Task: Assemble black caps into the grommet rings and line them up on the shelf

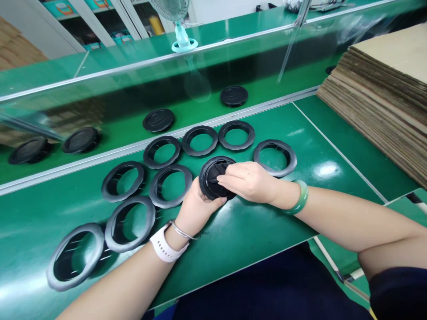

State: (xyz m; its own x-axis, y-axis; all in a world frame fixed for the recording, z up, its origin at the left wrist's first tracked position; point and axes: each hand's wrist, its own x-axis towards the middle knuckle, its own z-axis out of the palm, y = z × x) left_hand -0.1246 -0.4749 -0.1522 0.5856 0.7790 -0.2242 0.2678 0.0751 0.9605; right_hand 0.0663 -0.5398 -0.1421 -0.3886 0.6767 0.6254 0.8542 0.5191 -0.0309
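Observation:
My left hand [196,206] wraps round the near left side of a round black vent [212,181], with its inner side tilted up toward me. The fingers of my right hand [248,180] are closed and pinch at the middle of that vent; their tips partly cover what they grip. Left of the vent lies a black ring [155,189] with an open centre. Another black ring [292,160] rests beside my right hand. Behind the vent are two more, a ring [185,142] and a ring [251,135].
Several more rings, including a ring [51,271], lie on the green table [253,240]. Round black discs, one of them a disc [234,95], sit on a green strip beyond a metal rail [203,122]. Stacked cardboard [373,98] stands right; a fan [182,38] stands behind a clear panel.

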